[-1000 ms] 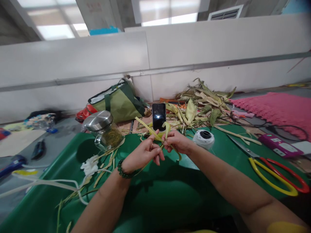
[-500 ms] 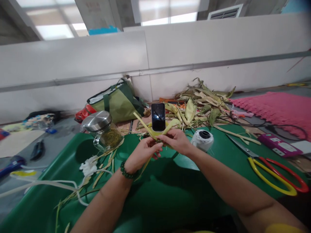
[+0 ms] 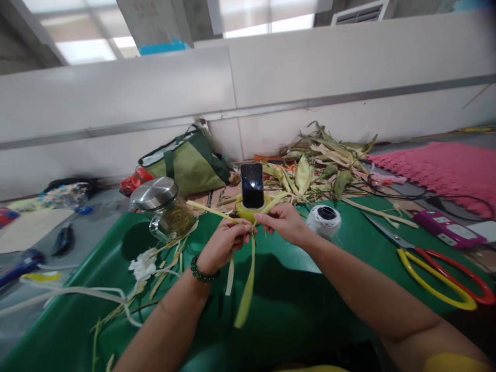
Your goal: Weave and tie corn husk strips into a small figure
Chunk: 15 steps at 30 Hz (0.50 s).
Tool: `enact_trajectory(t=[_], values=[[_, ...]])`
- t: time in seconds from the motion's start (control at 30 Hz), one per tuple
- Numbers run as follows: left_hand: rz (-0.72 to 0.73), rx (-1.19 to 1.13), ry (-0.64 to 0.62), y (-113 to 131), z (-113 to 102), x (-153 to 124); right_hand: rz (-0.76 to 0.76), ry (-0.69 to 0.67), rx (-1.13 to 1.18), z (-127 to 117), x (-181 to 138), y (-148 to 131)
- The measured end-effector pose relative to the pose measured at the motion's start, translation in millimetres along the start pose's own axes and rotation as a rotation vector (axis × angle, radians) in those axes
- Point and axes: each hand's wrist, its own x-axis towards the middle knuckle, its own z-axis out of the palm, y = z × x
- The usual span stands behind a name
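Observation:
My left hand (image 3: pixel 230 238), with a green bead bracelet at the wrist, pinches pale green corn husk strips (image 3: pixel 245 305) close to where they cross. One strip points out to the left past the fingers, and two hang down over the green mat. My right hand (image 3: pixel 282 221) pinches the same strips on the other side of the crossing, with an end reaching up to the right. Just behind the fingers sits a roll of yellow tape (image 3: pixel 247 212). A phone (image 3: pixel 252 187) stands upright at the roll. The exact knot or fold is hidden between my fingertips.
A lidded glass jar (image 3: pixel 174 214) stands left on the green mat (image 3: pixel 302 310). To the right are white string (image 3: pixel 324 222) and large scissors (image 3: pixel 422 263) with red and yellow handles. Behind lie a heap of dry husks (image 3: pixel 325 155) and a green bag (image 3: pixel 186 165). A purple power strip (image 3: pixel 447 227) lies far right.
The strip on the left has swung lower and outward. Two strip ends now hang down below my hands, and the yellow tape roll shows more plainly. Both hands keep their pinch.

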Motion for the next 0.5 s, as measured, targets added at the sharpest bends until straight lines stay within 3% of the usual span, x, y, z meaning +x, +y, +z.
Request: enact_trajectory(t=[0.13, 0.23, 0.33, 0.5], values=[[0.120, 0.162, 0.032, -2, -2, 2, 0.044, -0.207, -0.130, -11, -7, -14], [0.249, 0.377, 0.015, -7, 1, 4, -0.119, -0.164, -0.110, -11, -15, -22], [0.312, 0.516, -0.052, -13, 8, 4, -0.298, -0.083, -0.257, -2, -17, -18], [0.390, 0.570, -0.040, -21, 21, 1, -0.375, -0.117, -0.402, 4, -12, -6]])
